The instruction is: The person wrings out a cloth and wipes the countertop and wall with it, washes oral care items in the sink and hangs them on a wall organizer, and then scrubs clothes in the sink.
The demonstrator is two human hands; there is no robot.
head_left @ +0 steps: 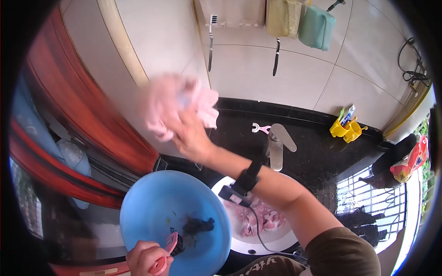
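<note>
My right hand (191, 138) is raised at the upper left against the wall, fingers closed on a bunched pink cloth (168, 99) that is blurred by motion. Low in the picture my left hand (146, 258) grips a pink-handled brush (171, 244) over the near side of a blue basin (152, 202). Inside the basin lies a dark clump (200, 225). Beside it, pink cloth (264, 221) sits in the white sink (239, 244), partly hidden by my right forearm and a device with a cable on its wrist.
A metal faucet (276, 147) stands behind the sink on the black counter (313, 158). Yellow cups (347, 130) are at the back right, a red packet (416, 158) at the far right. Toothbrushes hang on the wall; a red curtain (87, 92) hangs at left.
</note>
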